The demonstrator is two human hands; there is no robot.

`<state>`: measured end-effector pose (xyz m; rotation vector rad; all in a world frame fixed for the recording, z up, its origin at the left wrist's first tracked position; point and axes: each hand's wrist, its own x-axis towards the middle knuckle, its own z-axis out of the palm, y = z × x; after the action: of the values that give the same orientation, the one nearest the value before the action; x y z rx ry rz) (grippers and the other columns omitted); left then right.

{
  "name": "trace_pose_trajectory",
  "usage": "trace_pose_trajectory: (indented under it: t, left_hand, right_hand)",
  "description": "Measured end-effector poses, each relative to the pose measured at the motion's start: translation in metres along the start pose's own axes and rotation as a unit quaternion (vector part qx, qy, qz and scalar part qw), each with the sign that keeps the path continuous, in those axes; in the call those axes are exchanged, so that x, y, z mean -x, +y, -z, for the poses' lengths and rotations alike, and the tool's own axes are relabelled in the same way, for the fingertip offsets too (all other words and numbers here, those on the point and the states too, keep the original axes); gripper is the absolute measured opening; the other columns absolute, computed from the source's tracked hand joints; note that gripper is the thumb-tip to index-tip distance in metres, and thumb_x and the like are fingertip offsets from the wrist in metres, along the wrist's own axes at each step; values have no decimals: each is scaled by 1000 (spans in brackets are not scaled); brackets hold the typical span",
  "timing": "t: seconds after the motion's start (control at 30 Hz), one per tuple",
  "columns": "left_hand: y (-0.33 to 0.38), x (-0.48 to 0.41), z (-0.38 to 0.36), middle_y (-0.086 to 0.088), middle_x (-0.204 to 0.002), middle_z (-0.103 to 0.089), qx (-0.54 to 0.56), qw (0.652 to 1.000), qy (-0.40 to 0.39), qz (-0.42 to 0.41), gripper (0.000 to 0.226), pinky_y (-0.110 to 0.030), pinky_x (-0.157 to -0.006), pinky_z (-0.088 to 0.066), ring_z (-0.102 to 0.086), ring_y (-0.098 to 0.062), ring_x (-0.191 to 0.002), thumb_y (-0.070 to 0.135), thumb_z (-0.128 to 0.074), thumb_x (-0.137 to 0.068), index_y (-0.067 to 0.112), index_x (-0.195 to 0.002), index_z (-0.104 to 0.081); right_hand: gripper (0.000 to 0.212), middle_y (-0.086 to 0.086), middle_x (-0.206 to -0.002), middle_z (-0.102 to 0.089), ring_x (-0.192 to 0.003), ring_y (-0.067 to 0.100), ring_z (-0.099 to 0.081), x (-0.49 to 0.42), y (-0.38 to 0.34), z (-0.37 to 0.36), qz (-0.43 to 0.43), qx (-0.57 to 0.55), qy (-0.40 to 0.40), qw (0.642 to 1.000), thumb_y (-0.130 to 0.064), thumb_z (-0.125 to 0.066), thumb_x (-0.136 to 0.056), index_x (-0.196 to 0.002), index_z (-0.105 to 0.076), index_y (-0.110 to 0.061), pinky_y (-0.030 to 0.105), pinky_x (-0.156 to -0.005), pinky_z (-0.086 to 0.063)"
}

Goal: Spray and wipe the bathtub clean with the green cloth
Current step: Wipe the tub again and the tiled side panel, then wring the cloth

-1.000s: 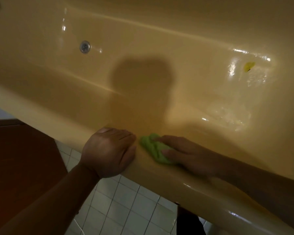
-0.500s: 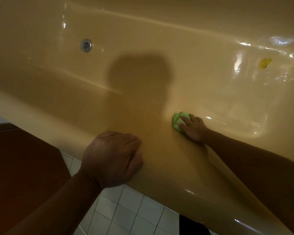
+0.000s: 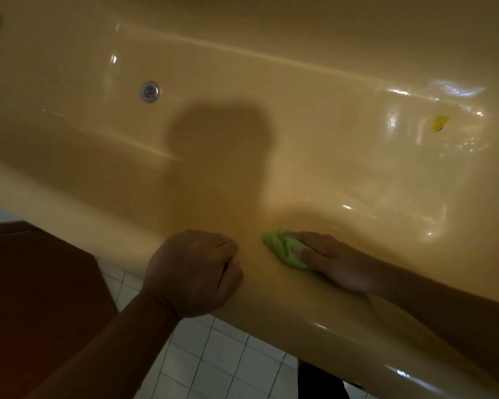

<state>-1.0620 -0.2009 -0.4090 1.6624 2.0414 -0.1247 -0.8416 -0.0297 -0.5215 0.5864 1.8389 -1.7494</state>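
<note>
The yellow bathtub (image 3: 314, 312) fills most of the view, with its near rim running from left down to the lower right. My right hand (image 3: 334, 260) lies flat on the bunched green cloth (image 3: 280, 249) and presses it against the inner side of the near wall, just below the rim. My left hand (image 3: 193, 272) rests on the rim beside the cloth, its fingers curled over the inner edge. No spray bottle is in view.
A round metal drain (image 3: 149, 91) sits in the tub floor at the far left. A small yellow mark (image 3: 440, 122) shows on the wet, shiny right end. White floor tiles (image 3: 213, 364) and a brown wooden surface (image 3: 35, 298) lie below the rim.
My right hand pushed the cloth down the inner wall toward the tub floor, then drew it back up beside my left hand. My left hand stayed on the rim, its fingers curling tighter.
</note>
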Motion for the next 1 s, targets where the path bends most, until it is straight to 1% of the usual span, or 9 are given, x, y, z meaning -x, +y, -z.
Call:
trace_pose_trajectory:
  t: [0.1, 0.23, 0.37, 0.47, 0.57, 0.7, 0.8, 0.9, 1.0]
  left_hand:
    - [-6, -1, 0, 1, -87, -68, 3, 1000, -9, -7, 43, -42, -67, -50, -61, -23, -74, 42, -35, -103, 19, -93, -70]
    - [-10, -1, 2, -1, -89, -70, 3, 1000, -4, -16, 42, -44, -67, -52, -65, -24, -75, 41, -38, -103, 18, -92, -72]
    - [-12, -1, 1, -1, -86, -72, 7, 1000, 10, -24, 41, -43, -65, -54, -67, -23, -72, 39, -43, -102, 16, -89, -74]
    - [-12, -1, 1, 0, -85, -71, 13, 1000, 8, -23, 41, -42, -65, -53, -66, -22, -72, 40, -42, -103, 18, -88, -74]
    - [-15, -1, 0, -1, -85, -71, 7, 1000, 20, -22, 42, -44, -65, -53, -66, -24, -72, 39, -42, -103, 17, -86, -73]
    - [-15, 2, -3, -2, -79, -68, -1, 999, 54, -2, 42, -44, -62, -50, -62, -27, -67, 37, -42, -102, 16, -82, -72]
    - [-18, 4, -2, -1, -73, -62, 0, 995, 93, 40, 41, -41, -59, -44, -56, -28, -62, 36, -39, -103, 18, -78, -67]
    - [-22, 2, -1, 0, -67, -56, 2, 992, 114, 50, 41, -38, -55, -36, -50, -27, -57, 35, -38, -104, 19, -74, -61]
    - [-26, 2, 0, 0, -66, -54, 10, 993, 105, 44, 39, -40, -53, -40, -48, -28, -56, 34, -39, -102, 19, -73, -60]
  right_hand:
    - [66, -2, -166, -34, -153, 20, -28, -60, 67, 6, -102, 87, 22, 991, -63, -29, -104, -161, -33, -30, 27, -124, -16]
    - [72, 8, -174, 6, -159, 33, 8, -116, 128, 10, -233, 198, 120, 945, -66, -20, -104, -166, -5, -32, 53, -127, 2]
    - [74, 10, -170, 24, -155, 37, 24, -155, 124, 11, -208, 227, 199, 930, -66, -22, -104, -164, 8, -34, 59, -122, 14]
    - [74, 9, -173, 14, -158, 36, 16, -169, 115, 12, -127, 254, 159, 946, -70, -17, -102, -165, 1, -36, 58, -124, 13]
    - [92, 8, -172, -16, -158, 29, -11, -161, 86, 6, -66, 204, 73, 974, -85, -3, -87, -163, -22, -37, 48, -128, -4]
    - [55, -9, -151, -51, -137, 2, -45, -107, 7, -7, 38, -9, 31, 999, -51, -42, -105, -150, -53, -21, 20, -118, -25]
    - [48, -22, -145, -50, -129, -22, -38, -39, -55, -17, 95, -34, 9, 995, -43, -44, -109, -153, -48, -27, 5, -109, -24]
    - [51, -16, -147, -51, -132, -19, -34, 2, -78, -23, 147, -14, 2, 989, -41, -43, -108, -156, -42, -25, 1, -106, -21]
    - [52, -30, -147, -42, -133, -25, -32, -5, -65, -20, 127, -29, -2, 991, -44, -42, -106, -155, -42, -28, 2, -109, -21]
